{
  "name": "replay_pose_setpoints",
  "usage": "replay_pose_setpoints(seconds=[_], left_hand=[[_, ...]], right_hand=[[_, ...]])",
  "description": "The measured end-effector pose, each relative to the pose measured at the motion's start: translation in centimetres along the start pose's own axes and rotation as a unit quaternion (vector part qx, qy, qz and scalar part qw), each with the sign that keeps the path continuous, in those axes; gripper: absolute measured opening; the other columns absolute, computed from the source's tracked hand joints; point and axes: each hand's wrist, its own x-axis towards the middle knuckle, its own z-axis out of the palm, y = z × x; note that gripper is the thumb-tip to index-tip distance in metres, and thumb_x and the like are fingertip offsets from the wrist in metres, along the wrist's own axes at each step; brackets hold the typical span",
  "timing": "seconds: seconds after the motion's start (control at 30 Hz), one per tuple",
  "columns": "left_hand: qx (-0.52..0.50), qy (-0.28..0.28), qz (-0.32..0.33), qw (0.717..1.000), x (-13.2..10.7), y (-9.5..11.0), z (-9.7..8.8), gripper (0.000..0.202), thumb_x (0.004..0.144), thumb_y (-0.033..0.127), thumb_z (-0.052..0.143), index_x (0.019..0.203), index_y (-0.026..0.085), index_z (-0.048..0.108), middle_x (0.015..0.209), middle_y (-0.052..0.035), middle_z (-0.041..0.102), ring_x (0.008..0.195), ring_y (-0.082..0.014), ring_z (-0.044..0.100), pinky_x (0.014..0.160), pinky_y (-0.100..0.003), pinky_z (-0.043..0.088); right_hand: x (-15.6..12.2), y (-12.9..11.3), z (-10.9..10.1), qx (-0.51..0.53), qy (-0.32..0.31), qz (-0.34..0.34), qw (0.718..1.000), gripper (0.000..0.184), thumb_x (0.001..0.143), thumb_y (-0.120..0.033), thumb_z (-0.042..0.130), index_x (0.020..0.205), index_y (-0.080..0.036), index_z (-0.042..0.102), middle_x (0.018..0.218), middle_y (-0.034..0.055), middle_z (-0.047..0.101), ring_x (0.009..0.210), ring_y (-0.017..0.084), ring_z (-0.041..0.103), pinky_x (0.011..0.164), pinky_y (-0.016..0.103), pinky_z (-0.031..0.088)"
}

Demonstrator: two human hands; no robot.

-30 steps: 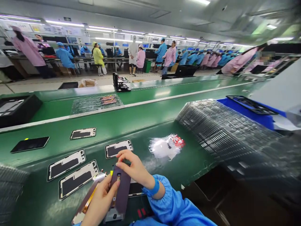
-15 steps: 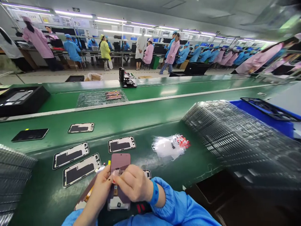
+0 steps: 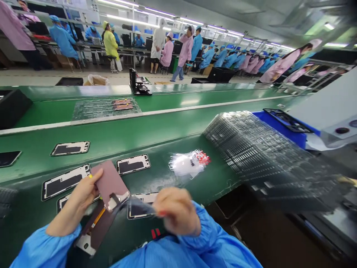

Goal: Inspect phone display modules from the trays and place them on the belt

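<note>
My left hand (image 3: 83,195) grips a mauve-backed phone screen (image 3: 110,182) by its left edge, tilted above the bench. My right hand (image 3: 175,210), blurred by motion, is closed on a clear film (image 3: 139,207) with a red tab at the fingers. This film stretches from the screen's lower right corner to that hand. Beneath the held screen lies another phone screen (image 3: 102,230) with an orange flex cable. White-and-black phone panels (image 3: 133,164) lie around my hands, one partly under the film.
A heap of clear films with red tabs (image 3: 189,163) lies ahead. Stacked clear plastic trays (image 3: 251,149) and a blue bin (image 3: 295,137) stand to the right. Beyond the ledge, a clear tray (image 3: 92,109) holds several screens. Co-workers sit and stand in the background.
My left hand has moved left and tilted the screen. My right hand has moved right, away from it, drawing out the clear film. The whole view has shifted a little.
</note>
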Motion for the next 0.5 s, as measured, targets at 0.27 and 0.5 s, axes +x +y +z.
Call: replay_pose_setpoints(seconds=[0.27, 0.5], left_hand=[[-0.088, -0.017, 0.011, 0.996, -0.6, 2.5, -1.1, 0.016, 0.09, 0.005, 0.058, 0.098, 0.015, 0.068, 0.079, -0.0033, 0.077, 0.063, -0.0164, 0.073, 0.057, -0.027, 0.064], [-0.092, -0.101, 0.022, 0.99, -1.6, 2.4, 0.1, 0.015, 0.087, 0.012, 0.066, 0.102, 0.012, 0.07, 0.088, -0.0073, 0.078, 0.07, -0.0176, 0.074, 0.064, -0.028, 0.063]], right_hand=[[-1.2, 13.1, -10.3, -0.26, 0.207, 0.394, 0.857, 0.037, 0.093, -0.047, 0.049, 0.091, -0.016, 0.068, 0.087, 0.0095, 0.067, 0.079, 0.023, 0.062, 0.076, 0.038, 0.051], [-2.4, 15.7, -9.6, -0.322, 0.224, 0.452, 0.802, 0.041, 0.082, -0.052, 0.063, 0.096, -0.014, 0.068, 0.117, 0.0251, 0.054, 0.116, 0.041, 0.043, 0.095, 0.058, 0.034]])
